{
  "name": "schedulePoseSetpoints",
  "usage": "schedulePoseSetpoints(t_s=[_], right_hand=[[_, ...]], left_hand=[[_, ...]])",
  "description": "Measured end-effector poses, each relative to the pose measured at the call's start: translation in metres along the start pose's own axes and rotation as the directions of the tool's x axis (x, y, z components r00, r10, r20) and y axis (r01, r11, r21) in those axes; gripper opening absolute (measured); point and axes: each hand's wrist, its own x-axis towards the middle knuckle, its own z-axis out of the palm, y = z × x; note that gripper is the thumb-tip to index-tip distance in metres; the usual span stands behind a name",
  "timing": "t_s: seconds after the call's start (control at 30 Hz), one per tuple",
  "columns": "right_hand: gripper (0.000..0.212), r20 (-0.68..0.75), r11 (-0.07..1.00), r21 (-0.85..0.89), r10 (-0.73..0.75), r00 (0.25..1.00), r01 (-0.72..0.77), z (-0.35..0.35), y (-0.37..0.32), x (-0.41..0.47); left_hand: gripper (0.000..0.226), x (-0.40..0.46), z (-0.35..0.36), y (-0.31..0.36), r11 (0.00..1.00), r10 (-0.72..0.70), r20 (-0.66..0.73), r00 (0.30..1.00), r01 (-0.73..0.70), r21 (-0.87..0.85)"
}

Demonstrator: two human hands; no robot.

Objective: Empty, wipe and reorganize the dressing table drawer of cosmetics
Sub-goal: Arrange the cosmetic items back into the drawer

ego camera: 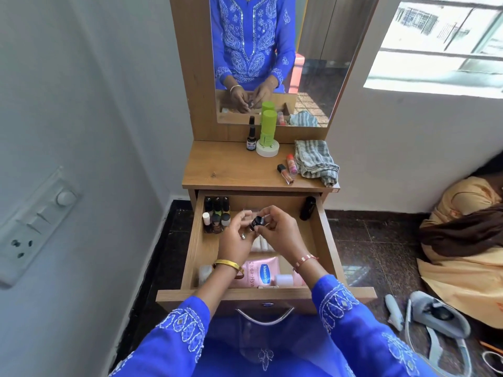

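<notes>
On the left of the drawer [194, 240], the nail polish bottles [216, 217] stand close together in the back corner. They look like glass, so they can tip and break. Your left hand [236, 240] and your right hand [277, 232] both pinch one small dark bottle [255, 222] over the middle of the drawer. It looks light, hard and smooth, so it may slip. Hold it by the body, not just the cap. The pink Vaseline pouch [261, 273] lies at the front under your wrists and looks soft. There is open room in the middle and to the right, up to the black tube [308, 208] leaning on the right wall
</notes>
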Motion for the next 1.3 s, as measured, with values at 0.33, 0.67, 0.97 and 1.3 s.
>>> schedulePoseSetpoints(t_s=[0.33, 0.67, 0.97, 1.3], right_hand=[[0.023, -0.046, 0.993, 0.020, 0.115, 0.992, -0.114, 0.027, -0.005, 0.034], [0.027, 0.034, 0.985, -0.127, 0.119, 0.992, -0.114, 0.059, -0.003, 0.062], [0.031, 0.057, 0.991, -0.104, 0.089, 0.994, -0.082, 0.072, 0.000, 0.065], [0.026, -0.024, 0.998, -0.045, 0.035, 0.999, -0.036, 0.059, -0.003, 0.053]], left_hand=[[0.018, 0.007, -0.062, -0.018, 1.000, -0.027, -0.452, 0.892, 0.027, -0.006], [0.019, 0.012, -0.057, -0.025, 0.999, -0.039, -0.413, 0.910, 0.042, -0.002], [0.017, 0.014, -0.056, -0.027, 1.000, -0.020, -0.391, 0.920, 0.028, 0.013], [0.018, 0.010, -0.052, -0.023, 0.999, 0.011, -0.342, 0.940, 0.005, 0.047]])
